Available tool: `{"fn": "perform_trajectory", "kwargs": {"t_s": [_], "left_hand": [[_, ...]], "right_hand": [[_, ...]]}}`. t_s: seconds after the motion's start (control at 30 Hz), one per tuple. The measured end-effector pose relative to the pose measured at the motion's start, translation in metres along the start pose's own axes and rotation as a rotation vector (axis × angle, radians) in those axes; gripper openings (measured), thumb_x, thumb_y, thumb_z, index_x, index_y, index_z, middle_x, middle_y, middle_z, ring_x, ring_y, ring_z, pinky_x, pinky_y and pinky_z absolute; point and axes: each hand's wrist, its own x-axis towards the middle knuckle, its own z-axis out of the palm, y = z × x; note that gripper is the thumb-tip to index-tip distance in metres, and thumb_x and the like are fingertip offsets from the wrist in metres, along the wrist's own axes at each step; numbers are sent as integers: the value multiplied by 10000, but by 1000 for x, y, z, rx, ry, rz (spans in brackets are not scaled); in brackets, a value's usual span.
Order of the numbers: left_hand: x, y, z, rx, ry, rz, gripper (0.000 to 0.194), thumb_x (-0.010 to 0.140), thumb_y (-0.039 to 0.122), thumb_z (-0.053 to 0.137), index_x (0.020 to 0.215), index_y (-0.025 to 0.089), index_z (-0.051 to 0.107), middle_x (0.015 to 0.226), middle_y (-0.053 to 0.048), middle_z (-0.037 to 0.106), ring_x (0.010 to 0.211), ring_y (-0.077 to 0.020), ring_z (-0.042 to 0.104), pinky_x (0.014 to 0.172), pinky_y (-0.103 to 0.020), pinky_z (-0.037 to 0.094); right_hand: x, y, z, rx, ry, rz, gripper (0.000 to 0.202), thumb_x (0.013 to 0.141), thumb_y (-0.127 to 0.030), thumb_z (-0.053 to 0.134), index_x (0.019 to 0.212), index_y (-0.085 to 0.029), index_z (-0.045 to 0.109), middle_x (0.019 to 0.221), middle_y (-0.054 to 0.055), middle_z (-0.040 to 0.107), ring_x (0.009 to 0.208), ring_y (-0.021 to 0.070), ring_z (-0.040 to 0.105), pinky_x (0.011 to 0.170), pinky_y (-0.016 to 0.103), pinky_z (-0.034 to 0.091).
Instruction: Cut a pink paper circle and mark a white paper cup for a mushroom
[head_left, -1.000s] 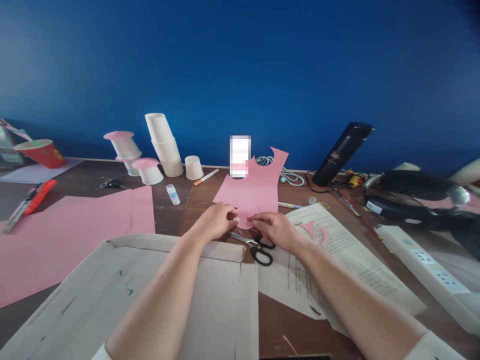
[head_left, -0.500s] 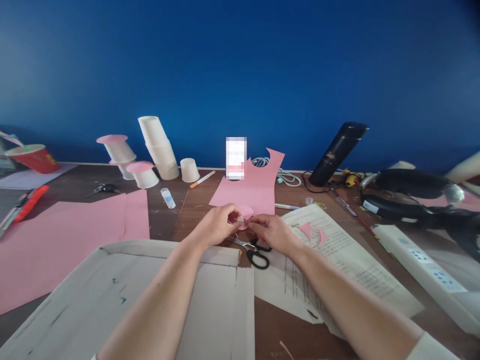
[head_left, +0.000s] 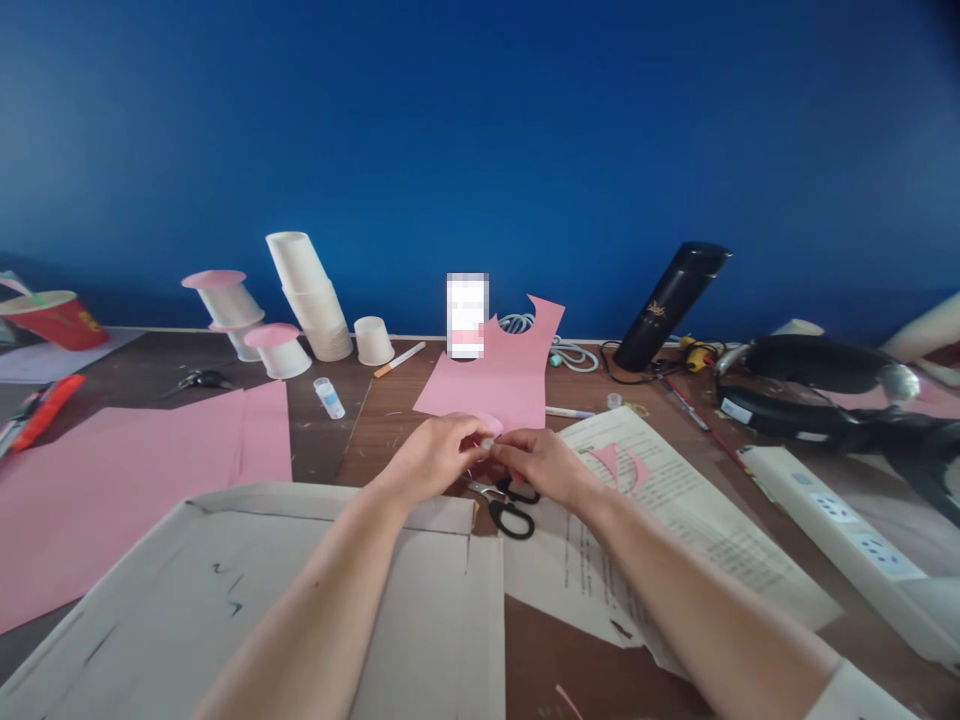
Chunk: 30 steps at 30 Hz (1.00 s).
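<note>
My left hand is closed in a pinch on a small whitish piece in front of the pink sheet. My right hand is closed too, its fingertips meeting the same piece from the right. A pink paper disc shows partly just behind the fingertips. Black-handled scissors lie below the hands, partly on a printed sheet. Behind the hands is a cut pink sheet with curved notches.
Stacked white cups and cups topped with pink discs stand at the left. A glue bottle, black flask, power strip, pink paper and white board surround the hands.
The view has shifted slightly. My fingertips have drawn closer together around the small whitish piece, and less of the pink disc shows behind them.
</note>
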Motion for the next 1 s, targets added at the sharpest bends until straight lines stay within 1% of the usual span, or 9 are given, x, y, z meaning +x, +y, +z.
{"fn": "perform_trajectory", "kwargs": {"t_s": [0.13, 0.23, 0.4, 0.53, 0.73, 1.0], "left_hand": [[0, -1, 0, 8, -21, 31, 133, 826, 236, 551, 896, 227, 663, 917, 2, 693, 794, -142, 623, 717, -237, 454], [1, -2, 1, 37, -17, 58, 132, 824, 237, 554, 900, 225, 662, 910, -3, 688, 787, -146, 618, 712, -246, 454], [2, -2, 2, 77, -25, 93, 131, 822, 202, 549, 901, 227, 650, 892, 0, 678, 770, -139, 608, 679, -243, 441], [2, 0, 4, 116, -14, 119, 120, 815, 167, 541, 863, 213, 640, 860, 0, 664, 729, -126, 585, 635, -231, 413], [3, 1, 7, 180, 6, 134, 68, 799, 157, 556, 777, 201, 602, 769, 11, 625, 695, -124, 545, 601, -229, 369], [3, 0, 7, 136, 7, 113, 53, 802, 182, 567, 772, 199, 607, 764, 15, 628, 670, -114, 538, 585, -223, 365]], "right_hand": [[1, 1, 0, -9, 1, 13, 296, 803, -402, 527, 669, -170, 653, 501, -36, 536, 450, 76, 418, 440, 197, 303], [2, 2, 0, -1, -5, 15, 289, 796, -397, 531, 655, -171, 642, 499, -37, 532, 446, 75, 409, 443, 201, 298], [3, 4, -1, 26, -20, 27, 254, 777, -374, 547, 659, -169, 639, 500, -38, 535, 443, 75, 401, 442, 206, 293], [5, 7, -2, 64, -30, 43, 224, 758, -353, 561, 658, -167, 633, 495, -44, 521, 435, 72, 391, 436, 204, 288], [5, 9, -2, 106, -33, 58, 252, 758, -395, 568, 665, -169, 631, 484, -47, 513, 425, 73, 385, 425, 207, 288], [3, 6, -2, 72, -13, 59, 319, 769, -459, 567, 628, -176, 613, 473, -42, 527, 410, 71, 372, 406, 203, 273]]}}
